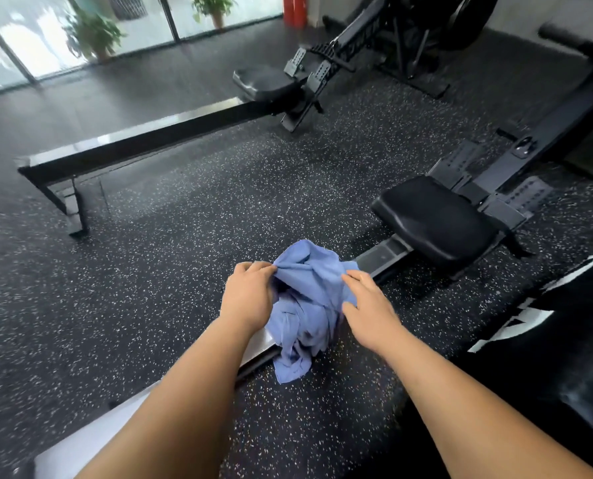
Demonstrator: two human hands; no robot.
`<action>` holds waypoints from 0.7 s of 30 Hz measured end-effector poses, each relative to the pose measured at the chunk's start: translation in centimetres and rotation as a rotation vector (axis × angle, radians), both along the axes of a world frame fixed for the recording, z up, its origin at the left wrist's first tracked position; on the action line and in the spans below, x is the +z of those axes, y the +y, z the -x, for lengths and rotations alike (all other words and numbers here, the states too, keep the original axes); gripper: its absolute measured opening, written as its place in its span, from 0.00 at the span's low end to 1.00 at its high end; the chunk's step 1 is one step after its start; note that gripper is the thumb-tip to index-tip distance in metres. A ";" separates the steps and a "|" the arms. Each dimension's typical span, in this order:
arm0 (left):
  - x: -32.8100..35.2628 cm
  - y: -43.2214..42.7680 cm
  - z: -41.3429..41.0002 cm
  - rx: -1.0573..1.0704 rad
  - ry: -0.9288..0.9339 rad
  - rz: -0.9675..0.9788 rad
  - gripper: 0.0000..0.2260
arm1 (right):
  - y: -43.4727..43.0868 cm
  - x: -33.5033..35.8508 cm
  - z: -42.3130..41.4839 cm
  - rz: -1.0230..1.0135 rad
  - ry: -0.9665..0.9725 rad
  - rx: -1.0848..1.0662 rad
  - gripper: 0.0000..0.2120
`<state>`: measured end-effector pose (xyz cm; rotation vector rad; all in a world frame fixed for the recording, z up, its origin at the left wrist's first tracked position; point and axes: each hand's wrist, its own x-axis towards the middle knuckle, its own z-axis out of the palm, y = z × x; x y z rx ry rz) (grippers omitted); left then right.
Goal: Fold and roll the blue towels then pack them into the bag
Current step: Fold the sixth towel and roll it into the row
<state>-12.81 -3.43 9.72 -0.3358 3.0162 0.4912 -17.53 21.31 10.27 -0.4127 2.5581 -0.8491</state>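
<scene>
The blue towel [305, 292] lay crumpled over the rowing machine rail [386, 255], not yet folded or rolled. The left hand [250, 295] pinched its upper edge with curled fingers [264, 267]; the right hand [369, 305] rested nearly straight fingers on the cloth. Folding, rolling and packing all remained.

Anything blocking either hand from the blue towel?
Nothing visible: the left hand pinches the crumpled blue towel at its upper left edge, and the right hand touches its right side. The towel lies across the rower rail.
</scene>
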 end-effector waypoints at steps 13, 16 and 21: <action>15.9 0.6 -6.6 0.126 0.293 -0.106 0.13 | 2.5 17.7 -4.5 0.104 0.333 0.023 0.29; 19.5 1.2 -7.4 0.179 0.370 -0.182 0.09 | 3.8 21.2 -5.9 0.135 0.405 -0.002 0.28; 25.2 4.3 -9.3 0.121 0.490 -0.236 0.11 | 7.3 26.0 -8.3 0.163 0.521 -0.049 0.28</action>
